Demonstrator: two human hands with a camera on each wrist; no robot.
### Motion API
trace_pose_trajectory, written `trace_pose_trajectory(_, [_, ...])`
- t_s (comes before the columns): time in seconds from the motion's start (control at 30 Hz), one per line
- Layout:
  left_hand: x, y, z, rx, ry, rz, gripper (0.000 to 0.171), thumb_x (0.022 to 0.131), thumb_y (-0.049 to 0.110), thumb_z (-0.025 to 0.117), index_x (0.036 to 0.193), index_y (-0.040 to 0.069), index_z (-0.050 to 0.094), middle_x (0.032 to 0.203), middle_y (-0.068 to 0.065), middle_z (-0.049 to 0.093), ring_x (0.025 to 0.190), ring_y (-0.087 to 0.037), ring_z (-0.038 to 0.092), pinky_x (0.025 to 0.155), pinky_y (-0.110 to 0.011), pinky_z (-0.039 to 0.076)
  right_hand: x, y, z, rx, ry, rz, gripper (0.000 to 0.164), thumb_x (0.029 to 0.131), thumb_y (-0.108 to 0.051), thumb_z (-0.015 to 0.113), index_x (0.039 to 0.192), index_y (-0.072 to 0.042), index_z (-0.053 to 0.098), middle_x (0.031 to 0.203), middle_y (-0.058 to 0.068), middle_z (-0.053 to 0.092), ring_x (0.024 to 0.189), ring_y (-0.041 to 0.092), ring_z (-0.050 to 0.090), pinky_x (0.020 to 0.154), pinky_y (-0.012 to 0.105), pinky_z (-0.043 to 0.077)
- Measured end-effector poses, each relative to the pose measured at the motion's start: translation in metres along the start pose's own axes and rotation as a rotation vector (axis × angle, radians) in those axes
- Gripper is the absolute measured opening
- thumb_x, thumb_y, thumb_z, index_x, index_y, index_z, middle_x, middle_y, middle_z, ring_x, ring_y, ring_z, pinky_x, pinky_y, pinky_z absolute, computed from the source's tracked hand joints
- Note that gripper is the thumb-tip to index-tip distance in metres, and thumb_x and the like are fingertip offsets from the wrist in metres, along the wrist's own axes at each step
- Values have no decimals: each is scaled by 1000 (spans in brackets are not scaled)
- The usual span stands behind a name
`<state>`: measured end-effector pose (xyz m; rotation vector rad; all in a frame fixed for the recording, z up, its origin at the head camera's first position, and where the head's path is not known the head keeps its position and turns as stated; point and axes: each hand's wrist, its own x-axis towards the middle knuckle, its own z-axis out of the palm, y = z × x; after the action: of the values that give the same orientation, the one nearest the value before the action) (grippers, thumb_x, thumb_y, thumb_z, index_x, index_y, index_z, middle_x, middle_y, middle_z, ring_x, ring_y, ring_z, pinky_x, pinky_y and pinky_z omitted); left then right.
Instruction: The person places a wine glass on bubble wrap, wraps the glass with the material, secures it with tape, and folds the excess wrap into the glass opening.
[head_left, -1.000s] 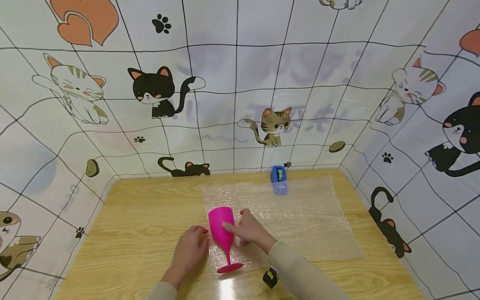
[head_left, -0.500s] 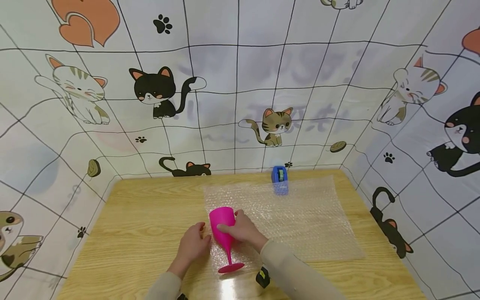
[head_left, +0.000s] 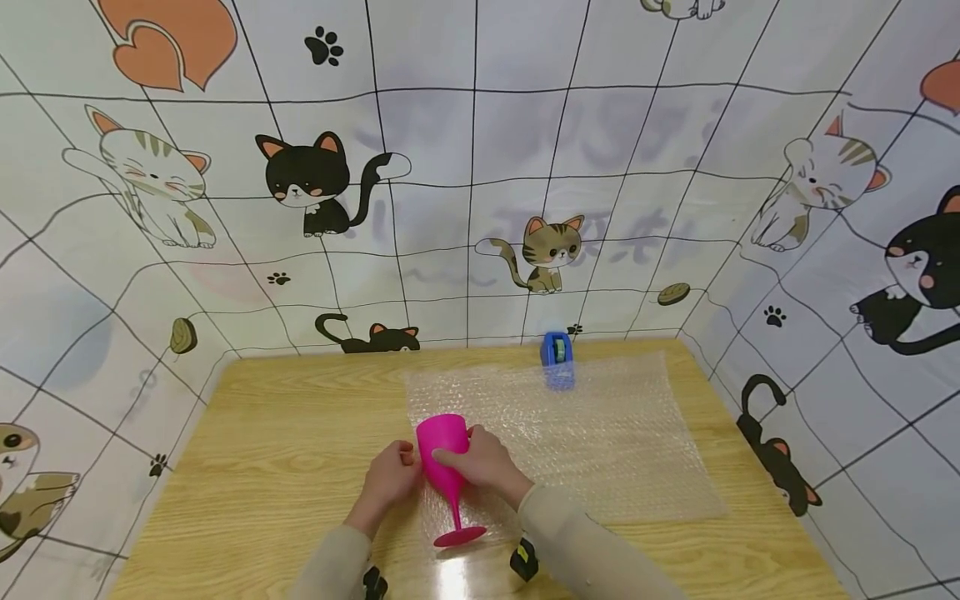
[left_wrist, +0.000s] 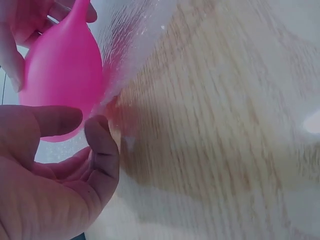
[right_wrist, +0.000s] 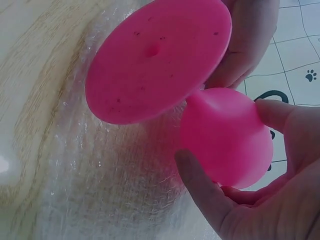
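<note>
A bright pink plastic goblet [head_left: 442, 442] lies tilted over the left end of a clear bubble wrap sheet [head_left: 615, 450], its foot toward me. My right hand [head_left: 489, 462] holds the bowl from the right; in the right wrist view its thumb and fingers go round the bowl [right_wrist: 227, 140]. To the left of the goblet is my left hand [head_left: 390, 479]. In the left wrist view, the curled fingers and thumb of this hand [left_wrist: 55, 175] come together at the wrap's edge, pinching it close beside the bowl [left_wrist: 65, 75].
A blue tape dispenser [head_left: 557, 358] stands at the back of the wooden table [head_left: 300, 433], its front part under the wrap's far edge. Cat-patterned cloth walls [head_left: 435, 208] enclose the back and both sides. Black camera pieces [head_left: 525, 558] show by the wrists.
My left hand has moved slightly up and its fingers have closed at the wrap's edge. The right hand has shifted a little left on the goblet, which stays nearly in place.
</note>
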<state>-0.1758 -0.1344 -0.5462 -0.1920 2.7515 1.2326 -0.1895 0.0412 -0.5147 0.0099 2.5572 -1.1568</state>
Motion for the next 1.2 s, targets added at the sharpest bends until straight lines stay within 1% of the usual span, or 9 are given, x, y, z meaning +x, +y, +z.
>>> trace_pose_trajectory(0.07, [2,0,2,-9,-7,-27,30,88,17,60,109,-5,63,94,-14,69,82,-23,63,70,-33,53,0,0,0,-4,-2,3,76,80,-52,72,126,5,50,107,16,64,88,24,59,75,40,55])
trace_pose_trajectory(0.17, [3,0,3,-21,-19,-39,29,90,17,58,108,-4,65,91,-13,68,78,-20,61,64,-30,51,1,2,-1,-12,-5,9,76,80,-54,71,125,4,51,107,15,64,88,24,60,74,39,55])
trace_pose_trajectory(0.37, [3,2,4,-36,-6,-11,28,88,14,57,108,-2,68,87,-9,67,75,-18,59,62,-27,48,2,3,-3,-12,-14,15,74,81,-54,70,123,4,53,104,14,64,86,22,59,72,37,54])
trace_pose_trajectory(0.5, [2,4,4,-24,9,2,26,87,14,58,106,0,69,85,-7,68,73,-16,58,61,-27,47,2,5,-5,3,-28,18,73,82,-53,69,124,4,52,107,15,64,89,23,60,75,39,55])
trace_pose_trajectory(0.63, [2,5,4,13,27,28,24,86,13,58,103,2,70,83,-6,68,72,-15,57,61,-27,47,1,6,-5,26,-37,27,74,83,-54,68,126,4,50,111,17,63,94,25,61,81,43,56])
trace_pose_trajectory(0.83, [-1,8,-1,29,27,30,24,84,11,58,104,2,70,85,-7,70,70,-15,58,58,-27,46,1,8,-6,62,-61,30,74,84,-55,67,128,2,49,115,16,63,101,27,62,87,45,55])
trace_pose_trajectory(1.07, [-3,12,-4,34,42,44,22,85,12,59,102,3,70,83,-7,71,68,-13,58,56,-26,46,2,12,-7,113,-89,10,71,85,-53,66,127,2,49,117,17,64,104,28,62,88,46,55])
trace_pose_trajectory(1.2, [-3,13,-5,42,39,49,24,85,12,59,104,1,70,83,-7,71,66,-13,58,55,-26,46,4,15,-6,148,-110,18,72,86,-53,66,129,2,48,120,17,63,105,28,62,87,45,55])
